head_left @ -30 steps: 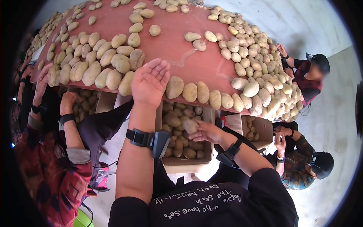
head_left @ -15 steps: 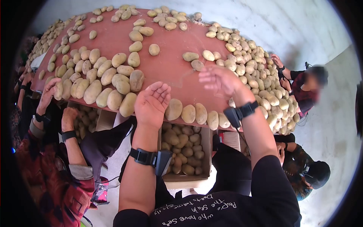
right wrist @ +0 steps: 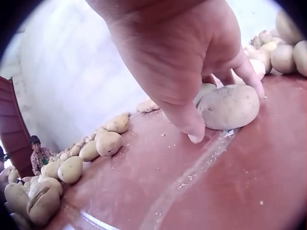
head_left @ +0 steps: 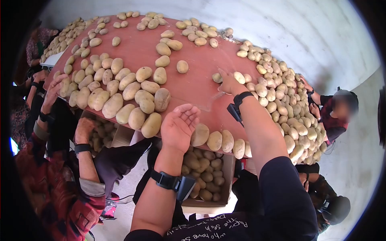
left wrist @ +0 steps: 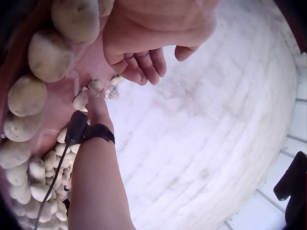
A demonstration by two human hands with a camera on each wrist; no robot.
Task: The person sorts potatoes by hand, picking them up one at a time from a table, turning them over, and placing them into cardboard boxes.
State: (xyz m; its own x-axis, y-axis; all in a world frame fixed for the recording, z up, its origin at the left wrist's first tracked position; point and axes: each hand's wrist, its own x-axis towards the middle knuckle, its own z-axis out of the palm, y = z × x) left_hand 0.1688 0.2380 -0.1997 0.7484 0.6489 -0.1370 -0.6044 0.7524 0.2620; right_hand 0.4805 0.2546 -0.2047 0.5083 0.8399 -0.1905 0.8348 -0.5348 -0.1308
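Note:
My right hand reaches out over the red tabletop, with its thumb and fingers spread around a potato that lies on the surface. Behind that potato, another one is partly hidden by the hand. My left hand holds nothing; its palm faces up and its fingers are loosely bent. It hovers at the near table edge, between a large potato on its left and a row of potatoes starting with one on its right.
Under the table edge stands a cardboard box of potatoes. A big heap of potatoes covers the right side, and a cluster lies at the left. Other people sit on both sides; one in a red patterned sleeve is close at left.
My right hand let a potato go into the box, rose above the table and moved forward to a potato there. My left hand stays palm up by the edge. The head view has shifted.

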